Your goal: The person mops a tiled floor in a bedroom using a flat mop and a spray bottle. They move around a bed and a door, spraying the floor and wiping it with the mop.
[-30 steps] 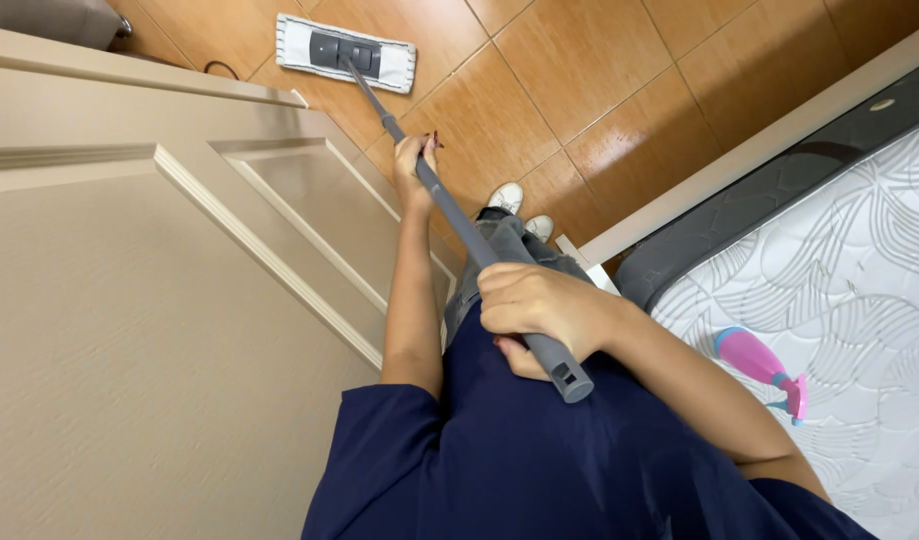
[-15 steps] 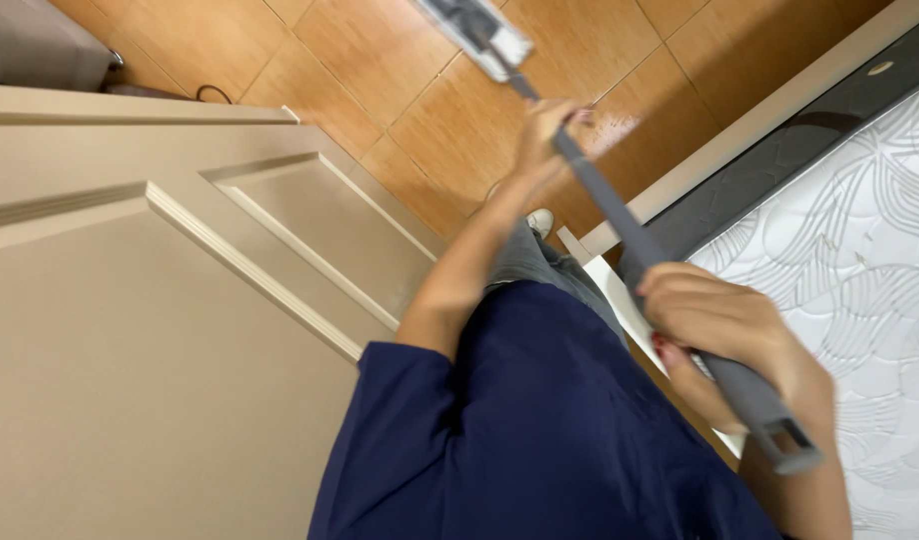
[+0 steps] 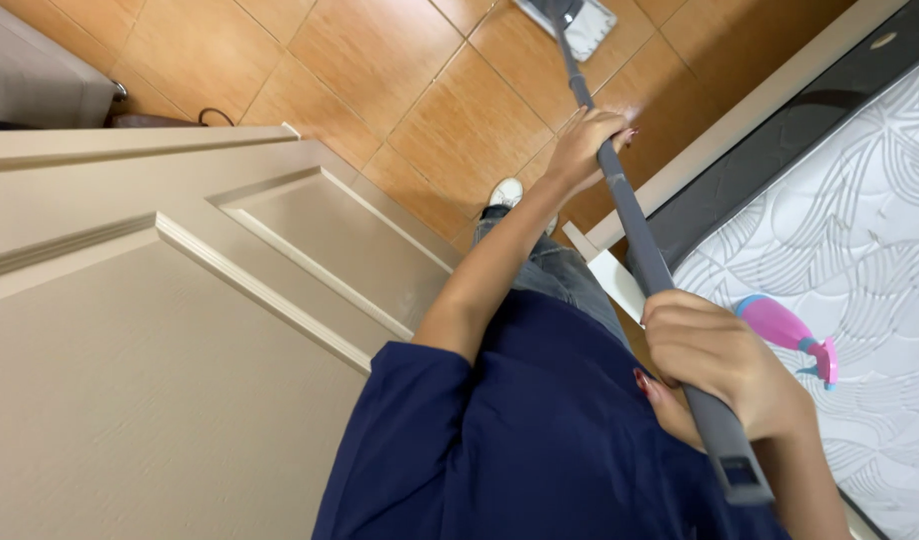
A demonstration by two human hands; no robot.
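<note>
- Grey mop handle [image 3: 635,225] runs from 5 o'clock up to 12 o'clock, its white mop head [image 3: 580,18] on the orange tiled floor [image 3: 380,60].
- Left hand [image 3: 590,150] has a closed grip on the handle mid-shaft.
- Right hand [image 3: 720,365] has a closed grip near the handle's top end.
- Pink spray bottle [image 3: 785,330] lies on the mattress [image 3: 860,260] at 3 o'clock.
- Beige door [image 3: 160,330] stands at 9 o'clock.

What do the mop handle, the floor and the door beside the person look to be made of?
Mop handle: grey, matte, looks like painted metal or plastic; which one is unclear. Both the left hand and right hand grip it. Floor: glossy orange-brown ceramic tile, shown by grout lines and sheen. Door: beige, painted, raised panel moulding; probably wood or composite.
</note>
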